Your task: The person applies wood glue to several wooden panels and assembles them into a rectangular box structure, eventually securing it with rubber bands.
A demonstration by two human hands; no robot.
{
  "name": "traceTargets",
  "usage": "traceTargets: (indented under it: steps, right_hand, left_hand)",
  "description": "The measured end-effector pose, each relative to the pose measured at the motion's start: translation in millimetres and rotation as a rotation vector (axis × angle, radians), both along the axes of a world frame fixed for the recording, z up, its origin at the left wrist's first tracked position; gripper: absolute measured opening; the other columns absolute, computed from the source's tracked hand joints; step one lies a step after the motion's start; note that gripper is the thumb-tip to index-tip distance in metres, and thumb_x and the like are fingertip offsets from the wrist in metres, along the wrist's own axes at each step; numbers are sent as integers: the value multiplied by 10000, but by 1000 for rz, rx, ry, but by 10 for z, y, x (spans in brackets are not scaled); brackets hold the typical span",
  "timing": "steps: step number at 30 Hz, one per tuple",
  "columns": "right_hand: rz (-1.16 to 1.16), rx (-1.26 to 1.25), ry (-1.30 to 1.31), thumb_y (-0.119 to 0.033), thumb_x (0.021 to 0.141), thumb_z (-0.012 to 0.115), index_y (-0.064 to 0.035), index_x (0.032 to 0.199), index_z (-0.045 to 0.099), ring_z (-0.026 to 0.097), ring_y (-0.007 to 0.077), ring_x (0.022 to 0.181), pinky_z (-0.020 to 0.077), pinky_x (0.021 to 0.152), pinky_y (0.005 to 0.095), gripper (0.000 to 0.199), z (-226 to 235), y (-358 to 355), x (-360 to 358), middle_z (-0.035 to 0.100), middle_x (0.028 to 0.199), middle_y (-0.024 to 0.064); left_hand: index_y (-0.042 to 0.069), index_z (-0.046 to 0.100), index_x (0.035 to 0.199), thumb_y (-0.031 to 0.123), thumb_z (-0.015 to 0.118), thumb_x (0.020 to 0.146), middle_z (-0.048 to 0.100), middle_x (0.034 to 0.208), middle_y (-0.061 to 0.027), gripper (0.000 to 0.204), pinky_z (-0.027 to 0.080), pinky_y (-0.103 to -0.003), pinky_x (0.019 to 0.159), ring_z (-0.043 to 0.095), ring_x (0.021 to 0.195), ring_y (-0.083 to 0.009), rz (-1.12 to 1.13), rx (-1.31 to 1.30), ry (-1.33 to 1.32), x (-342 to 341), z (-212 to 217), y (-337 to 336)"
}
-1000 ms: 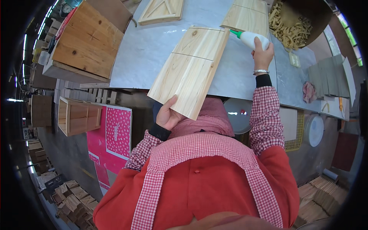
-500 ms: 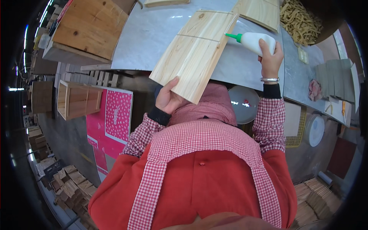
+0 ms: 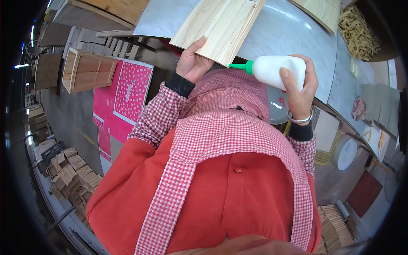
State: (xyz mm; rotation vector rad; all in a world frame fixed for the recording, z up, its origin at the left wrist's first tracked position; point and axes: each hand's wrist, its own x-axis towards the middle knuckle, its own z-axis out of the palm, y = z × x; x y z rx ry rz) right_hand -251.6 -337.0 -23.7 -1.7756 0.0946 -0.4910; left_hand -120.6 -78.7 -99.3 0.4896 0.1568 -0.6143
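Hands at work over a grey metal-topped table (image 3: 293,34), seen from above the person's head, fill the upper half of the frame. At upper centre the left hand (image 3: 192,63) is closed on the near edge of a pale wooden panel (image 3: 221,25), thumb on top and fingers curled underneath; the panel lies flat on the table and juts over its front edge toward the person. Just right of it, the right hand (image 3: 299,87) is wrapped around a white glue bottle (image 3: 278,70), held sideways with its green nozzle (image 3: 240,66) pointing left, the tip right at the panel's lower corner; whether it touches the wood cannot be told. A silver bracelet (image 3: 298,120) sits on the right wrist. Below the hands, a red-and-white checked apron (image 3: 221,140) over a red top takes up the middle and bottom of the frame. At upper right, a dark bin of pale wood shavings (image 3: 359,29) stands on the table. At upper left, on the floor, an open wooden crate (image 3: 87,70) sits beside a pink patterned sheet (image 3: 123,93). Stacks of small wooden blocks (image 3: 70,170) lie at lower left.
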Motion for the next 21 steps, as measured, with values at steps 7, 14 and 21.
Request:
traceTargets:
  steps: [7,14,21]
  right_hand:
    - [-92,-72,-46,-151,885,733,3,1135,557,606,148,861,512,740,290,342,-27,75,88,625,978,88]
    - [-208,235,-92,-175,920,686,-1,1133,540,586,115,683,471,552,245,312,-16,-66,251,616,899,70]
    - [-485,353,-293,-226,915,720,-10,1059,511,551,109,487,422,394,228,333,27,-610,948,617,819,80]
  left_hand:
    - [-13,312,1474,119,541,1008,460,1469,-186,536,380,-466,1165,465,1369,-294,37,25,-58,50,3,-18]
    - [-17,271,1514,147,537,1005,411,1515,-215,597,338,-495,1174,422,1397,-346,-9,40,-57,3,-13,159]
    - [-7,272,1514,147,622,950,448,1478,-216,681,383,-501,1143,472,1351,-350,-40,68,-16,-261,-145,455]
